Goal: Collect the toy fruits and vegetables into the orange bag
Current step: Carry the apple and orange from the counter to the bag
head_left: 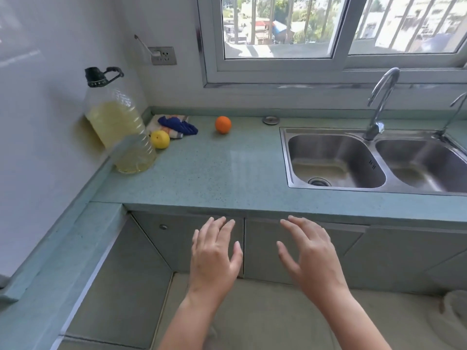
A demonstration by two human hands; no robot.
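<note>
A toy orange (pixel 223 124) sits at the back of the green counter (pixel 222 173). A yellow toy fruit (pixel 160 139) lies further left, beside the oil bottle. Between them, against the back wall, lies a crumpled blue, white and orange cloth item (pixel 177 125); I cannot tell whether it is the bag. My left hand (pixel 214 253) and my right hand (pixel 308 251) hover side by side below the counter's front edge, fingers spread and relaxed, holding nothing.
A large clear bottle of yellow oil (pixel 118 127) stands in the left corner. A steel double sink (pixel 336 160) with a tap (pixel 381 102) takes the counter's right side. Cabinet doors (pixel 303 248) lie below the counter edge. A window is behind.
</note>
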